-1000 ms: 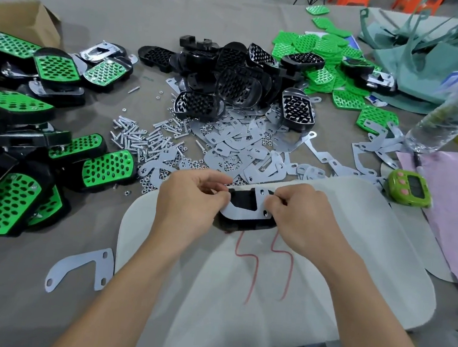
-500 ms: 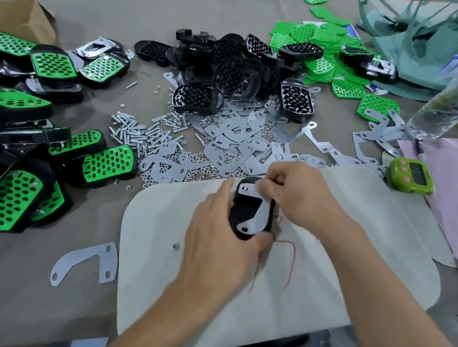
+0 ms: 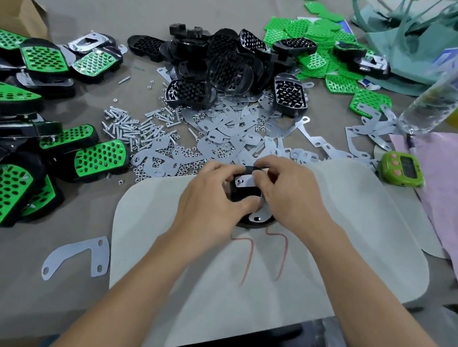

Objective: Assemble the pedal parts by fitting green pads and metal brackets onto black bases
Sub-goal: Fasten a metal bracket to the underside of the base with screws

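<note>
Where the grey-covered table (image 3: 38, 308) fills the frame, a white mat (image 3: 356, 243) lies at lower centre. Finished pedals (image 3: 99, 157) are heaped along the left edge, spare black bases (image 3: 227, 68) at upper centre, green pads (image 3: 316, 32) at upper right, with loose brackets (image 3: 226, 133) and screws (image 3: 130, 129) between. At mid-frame, on the mat's top edge, the left hand (image 3: 208, 199) grips one black base (image 3: 241, 193), fingers curled round it. The right hand (image 3: 291, 191) pinches a metal bracket (image 3: 245, 180) lying on that base.
</note>
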Motion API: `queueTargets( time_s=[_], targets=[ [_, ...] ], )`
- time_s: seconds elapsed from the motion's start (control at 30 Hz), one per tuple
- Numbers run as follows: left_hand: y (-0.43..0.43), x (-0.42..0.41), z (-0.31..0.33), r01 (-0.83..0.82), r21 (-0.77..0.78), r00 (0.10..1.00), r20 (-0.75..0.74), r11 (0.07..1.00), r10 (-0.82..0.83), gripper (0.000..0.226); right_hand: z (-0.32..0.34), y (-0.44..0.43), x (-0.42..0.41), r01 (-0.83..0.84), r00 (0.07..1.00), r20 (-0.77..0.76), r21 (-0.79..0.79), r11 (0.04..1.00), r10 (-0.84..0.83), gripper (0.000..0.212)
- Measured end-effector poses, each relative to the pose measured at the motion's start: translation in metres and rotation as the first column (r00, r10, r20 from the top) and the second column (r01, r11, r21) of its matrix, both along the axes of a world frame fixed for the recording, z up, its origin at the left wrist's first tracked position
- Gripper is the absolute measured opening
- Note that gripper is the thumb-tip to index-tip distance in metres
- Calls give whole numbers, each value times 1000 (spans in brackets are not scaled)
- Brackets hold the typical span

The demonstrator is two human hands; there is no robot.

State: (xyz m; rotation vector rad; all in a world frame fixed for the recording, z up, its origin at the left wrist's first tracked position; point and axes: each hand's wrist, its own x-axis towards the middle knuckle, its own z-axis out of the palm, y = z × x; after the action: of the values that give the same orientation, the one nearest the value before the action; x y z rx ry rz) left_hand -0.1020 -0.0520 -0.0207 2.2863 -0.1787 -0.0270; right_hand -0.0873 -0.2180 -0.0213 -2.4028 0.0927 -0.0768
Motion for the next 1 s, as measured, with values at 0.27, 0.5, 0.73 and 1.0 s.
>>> queueTargets(
  time_s=[0.27, 0.5, 0.73, 1.0],
  targets=[
    [0, 10, 2, 32, 165, 999, -25, 986, -28, 56, 15, -21, -44, 2, 990, -135, 366, 930, 51, 39],
    [14, 21, 12, 184, 175, 981, -99, 967, -169, 55, 11, -16, -57, -75, 995, -50, 230, 970, 89, 29],
    [25, -3, 15, 215, 75, 975, -63, 974, -211, 86, -3, -21, -60, -91, 996, 4, 316, 944, 95, 33],
    [8, -26, -4, 56, -99, 996, -58, 994, -62, 29, -11, -13, -62, -34, 998, 59, 331, 943, 16, 40]
  ],
)
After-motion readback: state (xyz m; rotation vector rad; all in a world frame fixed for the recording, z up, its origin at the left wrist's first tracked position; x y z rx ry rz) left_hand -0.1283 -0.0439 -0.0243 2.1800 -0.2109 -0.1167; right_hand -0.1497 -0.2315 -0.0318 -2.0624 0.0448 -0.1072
